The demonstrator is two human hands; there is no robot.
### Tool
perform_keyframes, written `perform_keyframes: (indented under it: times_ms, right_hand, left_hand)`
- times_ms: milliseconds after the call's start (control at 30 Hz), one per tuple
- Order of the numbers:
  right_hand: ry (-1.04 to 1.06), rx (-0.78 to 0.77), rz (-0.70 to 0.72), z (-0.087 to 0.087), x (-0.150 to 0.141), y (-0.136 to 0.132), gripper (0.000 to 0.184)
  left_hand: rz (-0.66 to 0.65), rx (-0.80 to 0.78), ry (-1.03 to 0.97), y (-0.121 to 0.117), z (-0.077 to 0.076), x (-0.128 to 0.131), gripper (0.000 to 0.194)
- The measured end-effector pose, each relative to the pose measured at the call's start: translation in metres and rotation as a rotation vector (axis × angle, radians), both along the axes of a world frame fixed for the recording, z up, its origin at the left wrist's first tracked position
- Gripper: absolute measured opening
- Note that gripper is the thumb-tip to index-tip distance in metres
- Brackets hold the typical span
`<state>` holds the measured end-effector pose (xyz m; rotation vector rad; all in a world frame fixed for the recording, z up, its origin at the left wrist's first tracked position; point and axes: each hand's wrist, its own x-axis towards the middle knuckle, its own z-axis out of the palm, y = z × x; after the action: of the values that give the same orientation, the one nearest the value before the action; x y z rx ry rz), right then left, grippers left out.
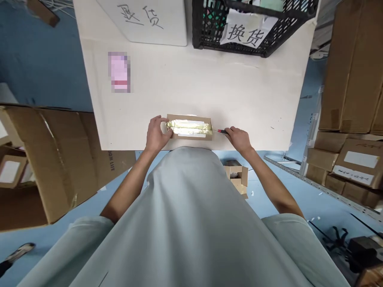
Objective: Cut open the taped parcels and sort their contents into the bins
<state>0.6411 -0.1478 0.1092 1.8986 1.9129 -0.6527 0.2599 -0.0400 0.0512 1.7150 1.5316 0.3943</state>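
A small brown cardboard box (189,116) with shiny clear tape along its top lies at the near edge of the white table (197,85). My left hand (156,133) grips the box's left end, thumb on the near side and fingers on the far side. In my right hand (238,138) is a slim knife (222,131) with a red and black handle, the fingers closed around it. Its thin blade points left and reaches the right end of the box; whether it cuts into the tape is too small to tell.
At the back of the table stand a white panel (158,24) with handwriting and a black plastic crate (206,38) with a paper label. A blurred pink item (119,72) lies at left. Large cartons (68,155) flank the table, with stacked boxes (356,159) at right.
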Motion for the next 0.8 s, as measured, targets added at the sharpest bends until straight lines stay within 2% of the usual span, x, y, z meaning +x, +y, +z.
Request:
perform_keyframes:
  times_ms: [67,167,267,333,433,567,667,800]
  right_hand:
    - [0.105,0.033,-0.089,-0.021,-0.001,-0.007,0.039]
    - [0.294,0.102,-0.251,-0.045,-0.010,-0.021,0.041]
    - [0.490,0.157,-0.384,-0.055,-0.019,-0.038,0.043]
    - [0.579,0.171,-0.473,-0.054,-0.024,-0.049,0.045]
    - [0.654,0.173,-0.618,-0.045,-0.030,-0.062,0.049]
    - [0.658,0.112,-0.766,-0.022,-0.038,-0.069,0.054]
    - [0.590,0.102,-0.774,0.000,-0.045,-0.066,0.053]
    - [0.493,0.091,-0.681,0.026,-0.055,-0.051,0.054]
  left_hand:
    - [-0.103,0.127,0.077,-0.004,0.007,0.015,0.051]
    - [-0.349,0.196,0.077,-0.009,0.014,0.053,0.054]
    - [-0.555,0.193,0.034,-0.009,0.012,0.095,0.052]
    - [-0.623,0.172,0.010,-0.005,0.007,0.115,0.050]
    - [-0.657,0.137,-0.009,0.004,0.000,0.130,0.049]
    - [-0.636,0.123,0.000,0.006,-0.004,0.133,0.049]
    - [-0.586,0.126,-0.007,-0.001,-0.007,0.133,0.052]
    - [-0.530,0.123,-0.044,-0.013,-0.013,0.132,0.053]
